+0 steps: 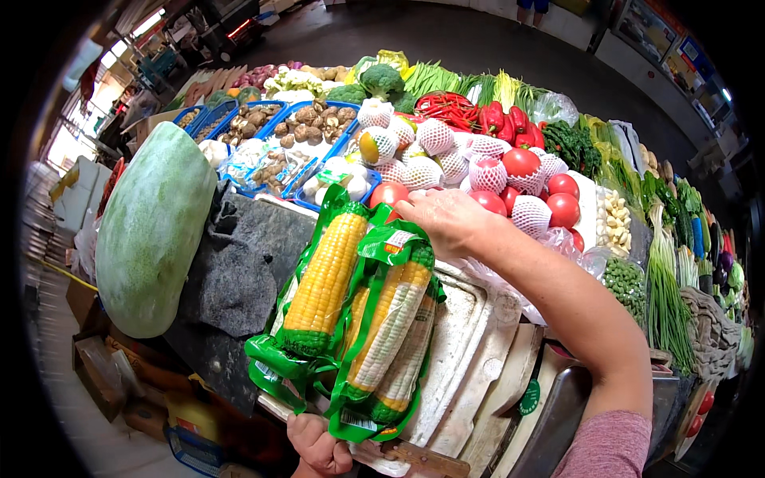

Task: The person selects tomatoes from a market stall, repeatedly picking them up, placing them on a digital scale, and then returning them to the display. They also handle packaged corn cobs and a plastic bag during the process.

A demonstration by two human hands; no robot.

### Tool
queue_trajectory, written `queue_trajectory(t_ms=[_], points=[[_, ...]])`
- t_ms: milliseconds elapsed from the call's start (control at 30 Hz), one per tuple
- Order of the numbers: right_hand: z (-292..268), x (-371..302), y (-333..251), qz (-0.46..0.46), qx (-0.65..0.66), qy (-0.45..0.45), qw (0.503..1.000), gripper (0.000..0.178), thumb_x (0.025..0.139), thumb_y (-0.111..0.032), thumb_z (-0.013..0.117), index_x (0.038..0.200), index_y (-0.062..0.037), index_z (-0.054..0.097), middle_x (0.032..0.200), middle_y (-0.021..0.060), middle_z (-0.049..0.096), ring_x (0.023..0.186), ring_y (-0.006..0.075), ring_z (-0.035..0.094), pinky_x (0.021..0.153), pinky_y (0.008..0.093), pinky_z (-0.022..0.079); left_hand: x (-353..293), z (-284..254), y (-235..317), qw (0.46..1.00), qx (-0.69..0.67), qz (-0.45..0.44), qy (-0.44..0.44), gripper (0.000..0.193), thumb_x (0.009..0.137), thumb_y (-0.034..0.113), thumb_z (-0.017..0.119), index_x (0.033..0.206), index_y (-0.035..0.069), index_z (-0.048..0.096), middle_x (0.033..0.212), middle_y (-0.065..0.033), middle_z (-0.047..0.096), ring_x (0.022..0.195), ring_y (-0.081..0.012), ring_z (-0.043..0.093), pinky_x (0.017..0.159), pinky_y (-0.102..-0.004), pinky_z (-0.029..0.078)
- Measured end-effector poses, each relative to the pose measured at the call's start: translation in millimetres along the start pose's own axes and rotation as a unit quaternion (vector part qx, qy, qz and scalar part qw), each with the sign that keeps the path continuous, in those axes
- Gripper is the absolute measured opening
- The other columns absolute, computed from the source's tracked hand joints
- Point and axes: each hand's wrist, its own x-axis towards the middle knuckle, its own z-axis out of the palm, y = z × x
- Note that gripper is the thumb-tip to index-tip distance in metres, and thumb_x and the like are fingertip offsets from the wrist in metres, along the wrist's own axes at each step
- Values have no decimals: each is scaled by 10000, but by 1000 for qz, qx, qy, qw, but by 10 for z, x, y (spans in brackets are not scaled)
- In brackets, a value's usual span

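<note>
Several cobs of yellow and white corn (325, 275) lie in clear packs with green edges, side by side on a white foam box (458, 327). My left hand (319, 444) is closed at the near end of the packs; what it grips, if anything, is hidden. My right hand (442, 221) reaches across to the far end of the packs, its fingers bent down beside a red tomato (389, 193). The fingertips are partly covered, and I cannot make out what they hold. A brown wooden handle (426, 460) lies below the packs.
A large pale green winter melon (155, 231) stands at the left, beside a dark cloth (237, 267). Blue trays of mushrooms (312, 123), netted fruit (422, 171), tomatoes (563, 210) and red peppers (506, 123) fill the stall beyond. Spring onions (663, 295) lie at the right.
</note>
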Motion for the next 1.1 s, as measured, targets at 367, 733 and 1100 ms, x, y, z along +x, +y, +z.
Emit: queue_trajectory(t_ms=[367,733,1100], points=[[-801,-1076,18,169,246,224,928,716,705,-183,877,1333,-40,565,1238,167,654,1180,287,667,1047,407,529,96,87,-53,995,-41,49,80,205,655,132,628,604,94,433,666,-67,493,605,-277,463,597,-418,326],[-960,-3631,-1614,74,861,373,338,875,961,-766,504,1277,47,557,862,146,598,557,180,551,482,279,413,106,141,99,990,-19,47,131,244,786,92,589,636,58,401,699,-137,419,687,-350,465,641,-478,342],[-395,-5035,-2536,253,663,527,467,603,1040,-487,598,1404,-10,537,1247,210,648,826,277,703,553,289,558,25,339,39,982,68,30,172,219,930,126,599,758,28,505,826,-153,518,842,-381,538,739,-504,427]])
